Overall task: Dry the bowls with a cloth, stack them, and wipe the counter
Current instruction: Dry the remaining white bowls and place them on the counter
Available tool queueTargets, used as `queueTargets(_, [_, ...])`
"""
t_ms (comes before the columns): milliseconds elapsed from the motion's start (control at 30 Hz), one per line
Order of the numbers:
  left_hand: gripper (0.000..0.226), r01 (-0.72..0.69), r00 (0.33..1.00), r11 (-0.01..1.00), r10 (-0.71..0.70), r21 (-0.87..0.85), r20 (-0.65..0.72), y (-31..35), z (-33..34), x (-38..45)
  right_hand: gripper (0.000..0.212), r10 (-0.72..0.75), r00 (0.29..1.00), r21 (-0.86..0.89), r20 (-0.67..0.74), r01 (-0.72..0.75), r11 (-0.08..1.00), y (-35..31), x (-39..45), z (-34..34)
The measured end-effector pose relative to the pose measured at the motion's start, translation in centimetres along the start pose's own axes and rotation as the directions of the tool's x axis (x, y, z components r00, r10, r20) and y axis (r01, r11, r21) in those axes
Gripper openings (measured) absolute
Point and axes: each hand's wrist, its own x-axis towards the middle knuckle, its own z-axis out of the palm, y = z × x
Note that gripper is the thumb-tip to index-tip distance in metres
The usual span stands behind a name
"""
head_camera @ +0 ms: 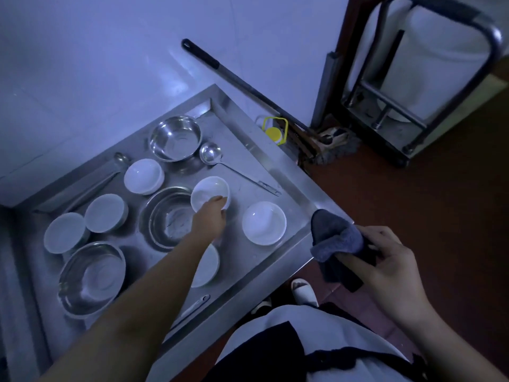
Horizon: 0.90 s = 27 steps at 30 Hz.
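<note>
Counter (278,172); bowl (208,190) under left hand (210,216)

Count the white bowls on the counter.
6: back, in the left hand, right, two at the left, one under the forearm. None looks stacked, though dim light could hide one.

The left forearm (154,285) covers most of one white bowl (210,264) and part of a utensil handle (197,303); the surface (248,274) runs off the frame's bottom-left.
</note>
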Motion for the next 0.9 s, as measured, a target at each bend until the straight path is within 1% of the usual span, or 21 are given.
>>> queueTargets(100, [0.048,-0.056,0.998,0.995,0.054,0.081,0.024,-0.8,0.5,2.4,0.043,0.086,0.996,0.036,-0.027,-0.085,0.996,-0.2,-1.7,0.1])
queueTargets(200, [0.050,-0.103,0.995,0.980,0.099,0.168,0.031,-1.5,0.7,4.2,0.044,0.131,0.989,-0.028,-0.070,-0.133,0.991,0.5,-3.1,0.1])
queueTargets(300, [0.050,-0.123,0.991,0.972,0.131,0.202,-0.024,-2.2,0.9,5.4,0.046,0.172,0.977,-0.055,-0.124,-0.180,0.982,0.8,-4.1,0.1])
queueTargets(367, [0.056,-0.085,0.990,0.979,0.104,0.187,-0.094,-2.3,1.1,5.6,0.047,0.179,0.970,-0.065,-0.161,-0.192,0.979,0.8,-4.5,0.4])
queueTargets(400, [0.060,-0.055,0.984,0.990,0.076,0.133,-0.158,-1.9,1.1,5.4,0.047,0.184,0.966,-0.061,-0.180,-0.198,0.978,0.8,-4.6,0.5])
queueTargets(433, [0.063,-0.041,0.972,0.999,0.047,0.029,-0.231,-1.2,1.2,4.8,0.047,0.193,0.961,-0.054,-0.196,-0.207,0.977,0.8,-4.7,0.6])
queueTargets(467, [0.062,-0.045,0.961,0.994,0.015,-0.103,-0.277,-0.1,1.3,3.7,0.047,0.208,0.955,-0.041,-0.210,-0.221,0.974,0.9,-4.8,0.7])
queueTargets(500, [0.059,-0.048,0.961,0.967,-0.024,-0.250,-0.276,1.0,1.7,2.5,0.046,0.226,0.949,-0.021,-0.221,-0.236,0.971,0.9,-4.9,0.8])
queueTargets(533, [0.056,-0.013,0.976,0.921,-0.074,-0.390,-0.206,2.1,2.2,1.2,0.044,0.245,0.942,0.001,-0.231,-0.251,0.968,1.0,-4.9,0.9])
queueTargets(567, [0.056,0.062,0.990,0.862,-0.116,-0.503,-0.077,3.1,2.8,0.2,0.041,0.263,0.935,0.022,-0.239,-0.266,0.964,1.0,-4.8,1.0])
queueTargets(600, [0.059,0.167,0.986,0.815,-0.153,-0.555,0.073,4.0,3.2,-0.8,0.039,0.277,0.929,0.048,-0.244,-0.274,0.961,0.9,-4.8,1.1])
queueTargets(633, [0.061,0.254,0.966,0.777,-0.173,-0.576,0.193,4.5,3.7,-1.4,0.039,0.289,0.925,0.081,-0.247,-0.278,0.957,0.8,-4.7,1.3])
queueTargets(667, [0.057,0.315,0.945,0.743,-0.187,-0.590,0.269,4.9,4.1,-1.9,0.040,0.297,0.922,0.107,-0.249,-0.278,0.955,0.6,-4.5,1.5])
queueTargets(700, [0.053,0.356,0.931,0.693,-0.204,-0.628,0.303,5.1,4.4,-2.2,0.042,0.296,0.922,0.117,-0.249,-0.275,0.954,0.5,-4.3,1.6])
queueTargets(733, [0.050,0.376,0.925,0.649,-0.224,-0.661,0.306,5.4,4.4,-2.5,0.044,0.291,0.926,0.115,-0.242,-0.270,0.956,0.4,-4.1,1.8])
queueTargets(767, [0.050,0.371,0.929,0.617,-0.240,-0.694,0.283,5.5,4.4,-2.6,0.045,0.287,0.929,0.112,-0.232,-0.268,0.957,0.3,-3.9,2.0])
queueTargets(800, [0.050,0.350,0.936,0.616,-0.250,-0.706,0.246,5.6,4.3,-2.8,0.045,0.287,0.932,0.111,-0.222,-0.268,0.957,0.3,-3.8,2.1])
queueTargets(833, [0.051,0.307,0.950,0.638,-0.243,-0.706,0.194,5.4,4.4,-2.8,0.045,0.286,0.934,0.109,-0.213,-0.268,0.957,0.3,-3.7,2.2])
queueTargets(900, [0.057,0.208,0.976,0.733,-0.194,-0.648,0.094,4.9,4.4,-3.0,0.046,0.280,0.938,0.101,-0.205,-0.264,0.959,0.5,-3.5,2.4])
